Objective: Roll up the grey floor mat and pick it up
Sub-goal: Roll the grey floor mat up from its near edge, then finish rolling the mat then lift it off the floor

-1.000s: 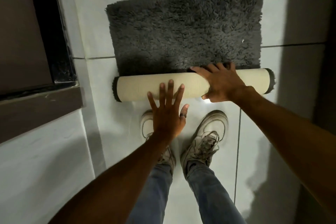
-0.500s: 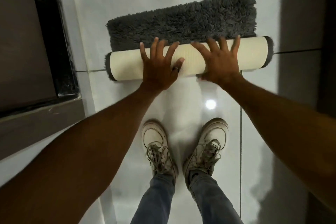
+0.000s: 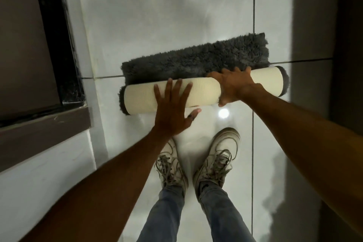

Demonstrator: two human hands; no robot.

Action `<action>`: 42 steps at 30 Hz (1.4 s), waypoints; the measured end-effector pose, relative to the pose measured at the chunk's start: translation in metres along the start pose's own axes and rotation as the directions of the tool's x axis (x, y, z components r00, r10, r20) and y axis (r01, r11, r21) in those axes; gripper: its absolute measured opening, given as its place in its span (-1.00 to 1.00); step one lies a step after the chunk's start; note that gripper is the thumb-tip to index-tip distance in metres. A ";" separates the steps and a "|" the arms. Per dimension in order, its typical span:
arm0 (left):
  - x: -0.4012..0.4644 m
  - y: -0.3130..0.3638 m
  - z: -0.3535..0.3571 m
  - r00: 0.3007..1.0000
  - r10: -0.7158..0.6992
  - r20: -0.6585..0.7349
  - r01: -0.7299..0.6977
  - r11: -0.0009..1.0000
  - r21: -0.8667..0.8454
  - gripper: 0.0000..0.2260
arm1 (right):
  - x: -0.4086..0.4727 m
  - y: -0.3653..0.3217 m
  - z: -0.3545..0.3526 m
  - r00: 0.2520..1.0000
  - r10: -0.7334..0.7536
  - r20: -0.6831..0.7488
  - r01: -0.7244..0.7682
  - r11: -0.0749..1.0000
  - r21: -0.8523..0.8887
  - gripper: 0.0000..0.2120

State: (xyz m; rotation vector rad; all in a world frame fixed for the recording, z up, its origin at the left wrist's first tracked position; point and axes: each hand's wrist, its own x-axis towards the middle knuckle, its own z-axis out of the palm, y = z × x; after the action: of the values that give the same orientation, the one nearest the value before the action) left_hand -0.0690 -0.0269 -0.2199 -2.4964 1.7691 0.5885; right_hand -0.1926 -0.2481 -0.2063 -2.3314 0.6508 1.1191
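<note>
Left hand (image 3: 172,112): fingers (image 3: 169,89) spread apart and flat, lying over the near side of the roll, thumb off the roll and hanging above the tile. Nothing gripped, palm just pressing.

Right hand (image 3: 233,86): fingers reach over the top of the roll and touch the grey pile behind it, thumb tucked under the near side. Hand is wrapped around the roll, right of its middle.

Grey floor mat (image 3: 198,61): mostly rolled. Cream ribbed backing faces out on the roll, grey fringe showing at both ends. A narrow shaggy strip is still flat on the floor (image 3: 157,15) beyond the roll. Roll lies crosswise in front of the person, right end slightly farther away than the left, sitting on a dark grout line that runs left-right across the tiles.

White sneakers (image 3: 198,161) and jeans on the near side of the roll, apart from it. Bright light reflection on the tile just beside the right thumb. Dark door frame (image 3: 59,35) along the left edge of the floor.
</note>
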 end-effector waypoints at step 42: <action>0.084 -0.063 -0.277 0.798 0.109 0.592 0.360 0.702 -0.615 0.04 | -0.149 -0.122 -0.170 0.944 0.290 0.155 0.005 -0.484 0.875 -0.16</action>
State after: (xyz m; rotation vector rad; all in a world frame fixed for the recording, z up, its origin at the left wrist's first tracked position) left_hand 0.0919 -0.1457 -0.0012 -2.3022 1.2116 2.1088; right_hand -0.1032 -0.2228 0.0334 -0.4943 1.3202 -0.0820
